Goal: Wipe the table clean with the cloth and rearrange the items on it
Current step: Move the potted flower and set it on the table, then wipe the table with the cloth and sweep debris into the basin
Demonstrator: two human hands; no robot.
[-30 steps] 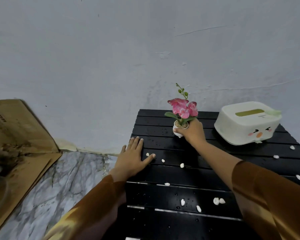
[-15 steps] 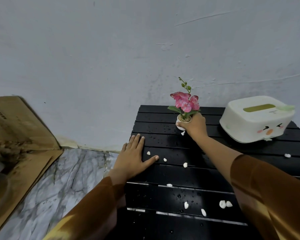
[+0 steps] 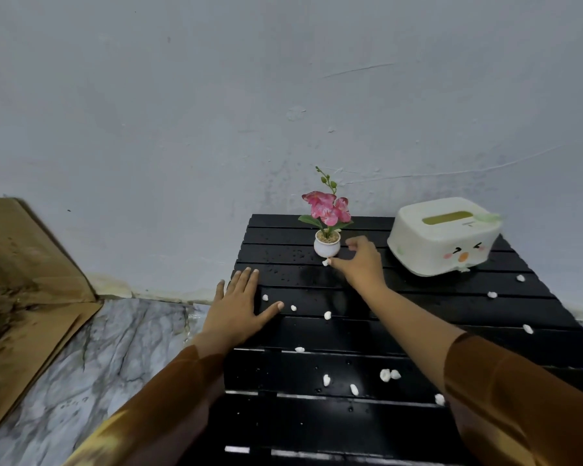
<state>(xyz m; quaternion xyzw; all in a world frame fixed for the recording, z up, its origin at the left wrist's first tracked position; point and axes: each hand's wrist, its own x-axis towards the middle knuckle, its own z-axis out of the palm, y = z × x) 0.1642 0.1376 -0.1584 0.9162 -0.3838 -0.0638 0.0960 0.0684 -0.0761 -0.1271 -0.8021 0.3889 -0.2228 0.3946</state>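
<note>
A small white pot with a pink artificial orchid (image 3: pixel 327 246) stands upright near the back of the black slatted table (image 3: pixel 418 297). My right hand (image 3: pixel 360 264) is just to the right of the pot with fingers apart, no longer touching it; its thumb tip meets a white pebble (image 3: pixel 325 262) at the pot's foot. My left hand (image 3: pixel 236 311) lies flat, fingers spread, on the table's left edge. Several white pebbles (image 3: pixel 327 315) and water drops are scattered over the slats. No cloth is in view.
A cream tissue box with a cartoon face (image 3: pixel 441 240) sits tilted at the back right of the table. The grey wall rises right behind the table. Flattened cardboard (image 3: pixel 24 264) leans at the left, over a marble-patterned floor (image 3: pixel 98 364).
My right hand carried the flower pot toward the back of the table, set it down and let go. My left hand stayed flat on the table edge.
</note>
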